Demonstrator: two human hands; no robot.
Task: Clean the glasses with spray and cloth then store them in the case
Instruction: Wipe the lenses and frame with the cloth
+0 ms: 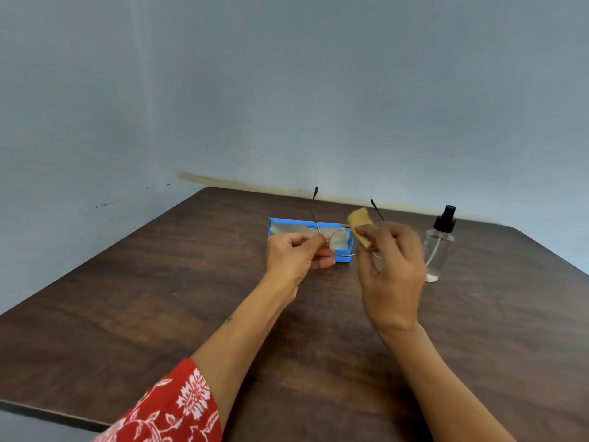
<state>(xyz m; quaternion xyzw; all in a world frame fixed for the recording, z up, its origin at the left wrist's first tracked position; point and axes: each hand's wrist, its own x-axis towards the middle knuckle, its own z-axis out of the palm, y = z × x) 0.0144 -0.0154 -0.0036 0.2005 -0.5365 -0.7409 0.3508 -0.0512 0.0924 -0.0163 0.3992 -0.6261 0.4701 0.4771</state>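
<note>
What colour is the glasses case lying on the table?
The glasses case is bright blue with a pale lining inside, seen best in the head view.

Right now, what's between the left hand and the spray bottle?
In the head view: the glasses, then the right hand pinching the cloth over one lens. The spray bottle stands just beyond.

left hand (296, 256): fingers curled, pinching | right hand (390, 272): raised, fingers pinching
</note>
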